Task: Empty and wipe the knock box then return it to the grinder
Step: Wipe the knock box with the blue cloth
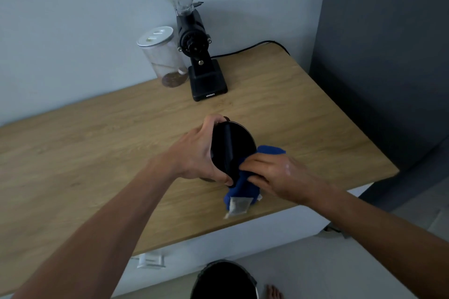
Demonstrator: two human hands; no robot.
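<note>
The round black knock box (239, 143) with its cross bar is tilted on its side above the wooden table, its mouth facing me. My left hand (198, 153) grips its rim from the left. My right hand (274, 175) presses a blue cloth (243, 189) against the box's lower right edge; a white label hangs from the cloth. The black grinder (199, 56) with a clear hopper stands at the back of the table, apart from the box.
A clear jar (162, 56) with a white lid and some coffee beans stands left of the grinder. The grinder's cable (247, 48) runs off the table's back right. A black bin (223, 279) sits on the floor below the table (97, 153) edge, beside a bare foot (274, 292).
</note>
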